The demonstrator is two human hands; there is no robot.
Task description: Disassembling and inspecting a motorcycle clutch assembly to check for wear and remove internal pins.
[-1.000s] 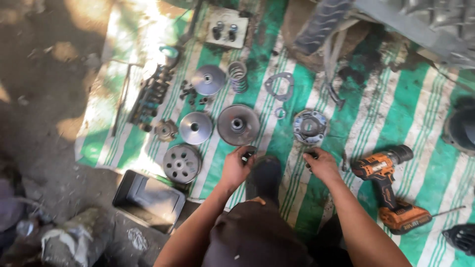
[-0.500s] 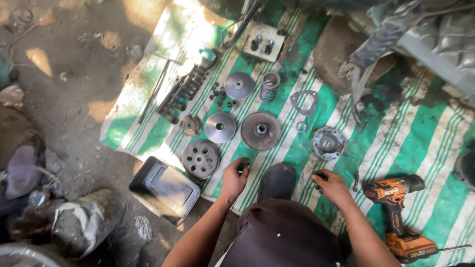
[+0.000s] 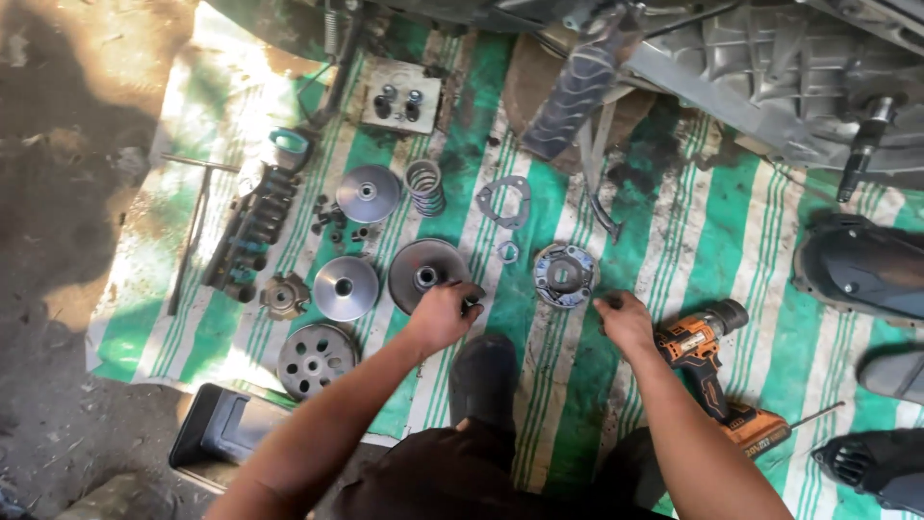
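This is a makeshift outdoor repair workshop on bare dirt ground. A green-striped mat holds stripped pulley discs, a spring, a gasket, sockets and a cordless drill, beside an engine casing.

Bare, dusty dirt floor on the left with patches of sun falling across it — a green-and-white striped mat spread over the ground, grimy and oil-stained, bright glare at its top-left corner, deep shade over the rest — outdoors, no walls in view.
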